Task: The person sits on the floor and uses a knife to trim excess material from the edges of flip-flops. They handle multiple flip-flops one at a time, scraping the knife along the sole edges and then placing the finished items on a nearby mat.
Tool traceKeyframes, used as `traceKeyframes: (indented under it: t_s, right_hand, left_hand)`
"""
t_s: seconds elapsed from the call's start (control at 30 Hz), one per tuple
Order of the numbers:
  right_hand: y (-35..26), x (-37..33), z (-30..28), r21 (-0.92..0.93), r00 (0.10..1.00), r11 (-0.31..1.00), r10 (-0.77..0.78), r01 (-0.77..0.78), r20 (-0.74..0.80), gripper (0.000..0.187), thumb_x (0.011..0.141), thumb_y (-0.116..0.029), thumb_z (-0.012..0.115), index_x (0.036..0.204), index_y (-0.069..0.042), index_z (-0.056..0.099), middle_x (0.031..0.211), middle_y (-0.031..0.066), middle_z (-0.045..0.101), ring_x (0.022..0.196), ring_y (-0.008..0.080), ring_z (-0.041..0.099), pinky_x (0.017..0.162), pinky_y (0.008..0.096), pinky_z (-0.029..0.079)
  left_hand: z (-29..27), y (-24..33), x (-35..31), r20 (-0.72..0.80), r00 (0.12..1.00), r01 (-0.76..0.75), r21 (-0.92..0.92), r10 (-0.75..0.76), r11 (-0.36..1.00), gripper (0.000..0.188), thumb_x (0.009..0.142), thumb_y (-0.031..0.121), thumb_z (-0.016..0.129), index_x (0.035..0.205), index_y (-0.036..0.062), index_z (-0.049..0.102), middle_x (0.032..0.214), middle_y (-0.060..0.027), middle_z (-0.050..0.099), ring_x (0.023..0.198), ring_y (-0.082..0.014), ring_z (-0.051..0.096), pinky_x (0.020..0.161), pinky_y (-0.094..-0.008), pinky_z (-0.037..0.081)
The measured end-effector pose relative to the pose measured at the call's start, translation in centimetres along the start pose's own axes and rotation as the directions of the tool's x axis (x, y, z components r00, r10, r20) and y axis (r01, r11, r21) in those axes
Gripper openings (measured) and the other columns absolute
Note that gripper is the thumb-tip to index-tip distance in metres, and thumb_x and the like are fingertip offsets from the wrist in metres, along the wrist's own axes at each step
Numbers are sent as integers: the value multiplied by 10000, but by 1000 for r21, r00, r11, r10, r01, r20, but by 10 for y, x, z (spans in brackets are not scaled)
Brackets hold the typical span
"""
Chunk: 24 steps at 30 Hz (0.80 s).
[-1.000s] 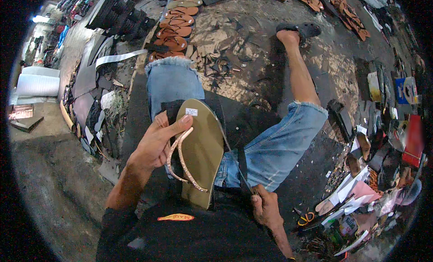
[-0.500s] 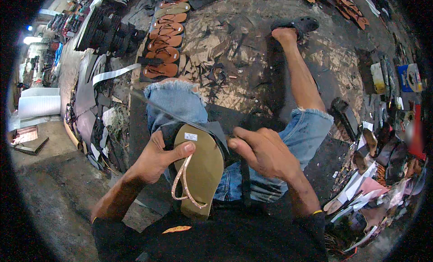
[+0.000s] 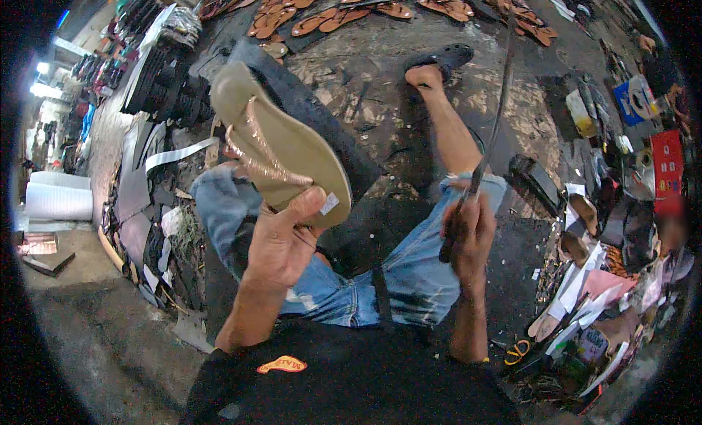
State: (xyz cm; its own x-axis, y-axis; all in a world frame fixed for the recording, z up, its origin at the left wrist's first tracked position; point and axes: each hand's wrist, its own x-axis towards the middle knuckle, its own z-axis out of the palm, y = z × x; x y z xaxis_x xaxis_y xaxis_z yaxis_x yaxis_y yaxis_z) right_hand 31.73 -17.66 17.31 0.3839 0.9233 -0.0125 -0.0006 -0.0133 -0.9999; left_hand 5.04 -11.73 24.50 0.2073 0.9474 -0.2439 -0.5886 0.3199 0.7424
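Observation:
My left hand (image 3: 281,238) grips an olive-tan thong sandal (image 3: 311,158) by one end, the thumb pressing on its top near a small white label. Sparkly rose-coloured straps (image 3: 256,151) cross the footbed. A dark sheet (image 3: 322,118) shows beyond the sandal's far right edge; it looks joined to its underside, though the join is hidden. My right hand (image 3: 472,238), held apart above my right thigh, is closed around the dark handle of a long thin-bladed knife (image 3: 499,107). Its blade points up and away from me.
Brown sandals (image 3: 333,19) lie in groups along the far floor. Black stacked pieces (image 3: 157,81) and a white roll (image 3: 58,198) stand at left. Material scraps, a dark block (image 3: 536,184) and yellow-handled scissors (image 3: 518,352) lie at right.
My left hand has raised the sandal and turned it end for end, away from my lap. My right hand has moved right, swinging the knife from across the sandal to nearly upright.

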Motion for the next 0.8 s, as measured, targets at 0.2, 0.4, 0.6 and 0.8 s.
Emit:
traceKeyframes:
  t_s: [0.2, 0.4, 0.6, 0.8]
  right_hand:
    - [3, -135, 2, -342, 969, 937, 15, 73, 247, 363, 1085, -339, 436, 1031, -28, 615, 620, 71, 487, 515, 168, 493, 505, 346, 382]
    - [10, -163, -22, -476, 954, 880, 143, -2, 262, 324, 1057, -338, 515, 960, -33, 569, 618, 148, 478, 517, 316, 517, 517, 402, 398]
    - [19, -92, -6, -590, 927, 804, 161, 76, 339, 407, 1003, -435, 608, 1135, -52, 573, 789, 225, 676, 737, 467, 659, 619, 532, 487]
    - [-6, -36, 23, -590, 827, 805, 292, 60, 481, 468, 986, -429, 631, 1223, -25, 632, 832, 254, 691, 765, 484, 657, 650, 551, 493]
  left_hand:
    - [36, -25, -13, -225, 962, 116, -178, -155, 977, 249, 987, 170, 692, 1220, 100, 639, 1170, -62, 724, 1024, -229, 723, 834, -407, 643]
    - [27, -44, -30, -238, 955, 154, -107, -176, 982, 266, 982, 140, 690, 1234, 89, 623, 1134, -60, 724, 1005, -242, 719, 764, -430, 638]
    - [7, -48, -35, -208, 969, 132, -15, -133, 991, 330, 966, 70, 685, 1282, 78, 592, 1141, -56, 707, 1040, -231, 701, 836, -426, 626]
    - [-15, -49, -47, -195, 962, 213, 98, -191, 972, 459, 953, 26, 682, 1382, 72, 527, 1254, -76, 655, 1121, -249, 666, 947, -446, 590]
